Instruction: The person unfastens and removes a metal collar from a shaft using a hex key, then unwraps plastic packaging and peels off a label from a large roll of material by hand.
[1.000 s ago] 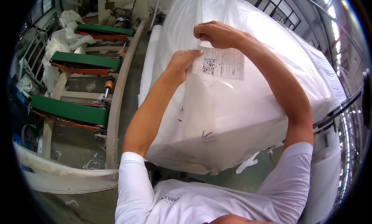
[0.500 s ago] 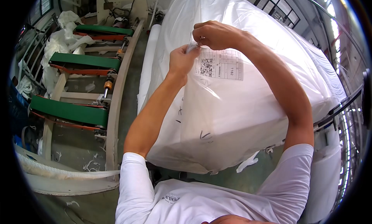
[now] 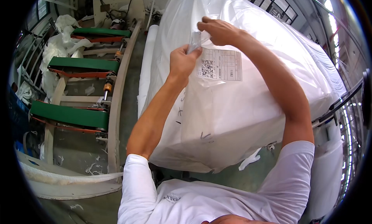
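A large bundle (image 3: 240,103) wrapped in white, translucent plastic film fills the middle of the view. On its upper face lies a printed paper label (image 3: 228,65) with a QR code, under clear plastic. My left hand (image 3: 183,63) is closed beside the label's left edge, pinching a small clear plastic strip (image 3: 195,41) between thumb and fingers. Just above the label, my right hand (image 3: 220,32) has its fingers curled close to that strip. What is in its fingertips, if anything, is hard to make out. Handwritten black marks (image 3: 206,136) show on the near side.
To the left stands a conveyor frame (image 3: 116,123) with green belts (image 3: 73,114) and orange edges. White plastic scraps (image 3: 58,45) hang behind it. A white roll (image 3: 325,181) stands at the right, near a black bar (image 3: 345,100). Scraps (image 3: 250,160) lie on the floor.
My right hand has moved slightly up and away from my left, and more of the clear strip shows between them. My left hand stays nearly in place.
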